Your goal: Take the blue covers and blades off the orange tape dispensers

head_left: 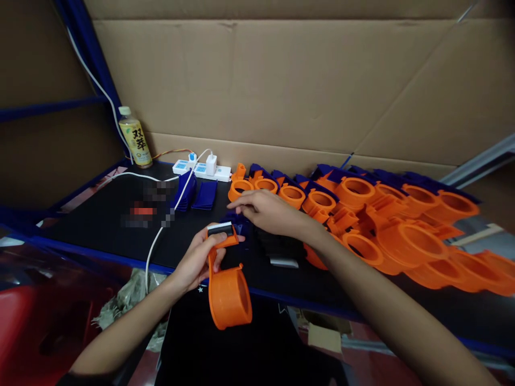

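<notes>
My left hand (pixel 201 254) is closed around the upper part of an orange tape dispenser (pixel 227 300). Its ring hangs below the fingers, tilted toward the right. Under my thumb sits a black strip (pixel 220 230) with a white toothed edge. My right hand (pixel 263 209) reaches across the table just above some small dark blue pieces (pixel 240 228). Its index finger stretches to the left while the other fingers bend downward; I see nothing held in it. Right of it lie several orange dispenser bodies (pixel 322 200), many with dark blue flaps (pixel 325 172).
Two stacks of blue plates (pixel 205 195) stand near a white power strip (pixel 221 172) with a plugged-in cable. A yellow-labelled bottle (pixel 137 140) is in the back left corner. Black strips (pixel 277 247) lie by my right forearm. Cardboard (pixel 261 80) walls the back. A red stool (pixel 28 332) stands below left.
</notes>
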`<action>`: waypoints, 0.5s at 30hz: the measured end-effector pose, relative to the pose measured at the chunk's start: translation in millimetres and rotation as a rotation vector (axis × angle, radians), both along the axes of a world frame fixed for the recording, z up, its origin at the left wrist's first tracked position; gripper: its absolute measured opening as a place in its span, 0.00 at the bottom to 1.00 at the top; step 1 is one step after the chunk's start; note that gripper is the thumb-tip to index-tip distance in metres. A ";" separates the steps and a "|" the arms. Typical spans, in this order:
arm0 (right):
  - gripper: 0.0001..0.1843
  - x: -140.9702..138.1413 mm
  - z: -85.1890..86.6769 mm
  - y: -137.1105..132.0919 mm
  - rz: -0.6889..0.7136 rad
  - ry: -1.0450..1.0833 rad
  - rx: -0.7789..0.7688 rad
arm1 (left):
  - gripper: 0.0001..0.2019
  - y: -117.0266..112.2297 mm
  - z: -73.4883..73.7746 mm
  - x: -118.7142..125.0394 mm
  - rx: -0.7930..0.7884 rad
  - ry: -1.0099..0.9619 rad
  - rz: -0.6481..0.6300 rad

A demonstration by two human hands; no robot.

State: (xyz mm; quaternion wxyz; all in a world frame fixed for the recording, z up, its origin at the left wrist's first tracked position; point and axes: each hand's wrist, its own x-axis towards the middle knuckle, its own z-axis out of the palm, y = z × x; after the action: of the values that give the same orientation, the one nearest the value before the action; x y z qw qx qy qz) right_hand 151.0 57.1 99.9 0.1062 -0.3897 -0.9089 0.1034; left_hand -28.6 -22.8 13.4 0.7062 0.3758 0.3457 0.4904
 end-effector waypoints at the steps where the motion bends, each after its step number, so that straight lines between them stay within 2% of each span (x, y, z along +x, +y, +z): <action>1: 0.18 -2.5 3.0 -5.4 0.045 0.064 -0.085 | 0.14 -0.5 0.6 0.2 0.012 0.019 -0.008; 3: 0.14 -6.5 6.9 -16.4 0.099 0.125 -0.224 | 0.15 -1.6 1.2 0.7 0.036 0.066 -0.042; 5: 0.12 -5.2 9.7 -26.7 0.078 0.159 -0.261 | 0.16 -2.5 1.4 1.0 0.056 0.104 -0.073; 7: 0.11 4.7 12.9 -36.4 0.027 0.212 -0.211 | 0.17 -2.9 1.5 1.0 0.063 0.110 -0.081; 10: 0.12 34.1 14.7 -52.4 0.000 0.243 -0.140 | 0.17 -2.6 1.8 0.7 0.056 0.084 -0.057; 12: 0.13 56.9 9.5 -64.6 -0.013 0.185 -0.123 | 0.17 -2.2 1.9 0.6 0.052 0.079 -0.055; 15: 0.13 84.1 -8.3 -81.2 -0.091 0.037 -0.073 | 0.17 -1.8 1.0 0.8 0.054 0.084 -0.065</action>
State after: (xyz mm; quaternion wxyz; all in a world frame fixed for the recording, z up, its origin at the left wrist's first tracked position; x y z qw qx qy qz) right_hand 235.1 -24.2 91.6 0.1132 -0.4323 -0.8837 0.1389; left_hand -27.9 -24.6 14.3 0.6962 0.4259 0.3492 0.4604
